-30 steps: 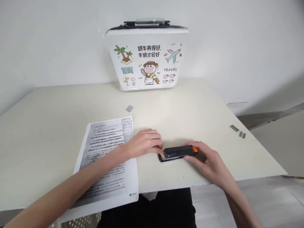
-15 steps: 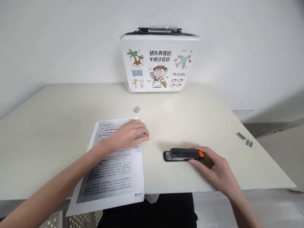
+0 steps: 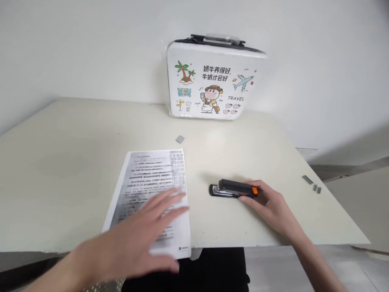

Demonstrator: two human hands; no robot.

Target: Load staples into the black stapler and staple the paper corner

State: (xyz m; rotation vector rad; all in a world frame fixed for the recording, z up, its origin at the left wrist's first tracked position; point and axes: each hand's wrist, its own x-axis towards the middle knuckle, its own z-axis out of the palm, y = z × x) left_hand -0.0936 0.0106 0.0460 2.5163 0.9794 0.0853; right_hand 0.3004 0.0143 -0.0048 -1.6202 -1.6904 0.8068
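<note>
A black stapler (image 3: 232,188) with an orange end lies on the cream table (image 3: 75,162). My right hand (image 3: 267,202) rests at its orange end, fingers curled along its near side. My left hand (image 3: 142,239) hovers with fingers stretched out over the lower part of a printed sheet of paper (image 3: 152,182), holding nothing; it is blurred by motion. The sheet lies left of the stapler and its lower edge reaches the table's front edge.
A white carry case (image 3: 212,79) with cartoon prints and a black handle stands at the back against the wall. A small strip of staples (image 3: 180,139) lies behind the paper. More staple strips (image 3: 311,182) lie near the table's right edge.
My left hand left the stapler's front end, passed over the top of the paper and drew back toward me over its lower part. The right hand stayed at the stapler.
</note>
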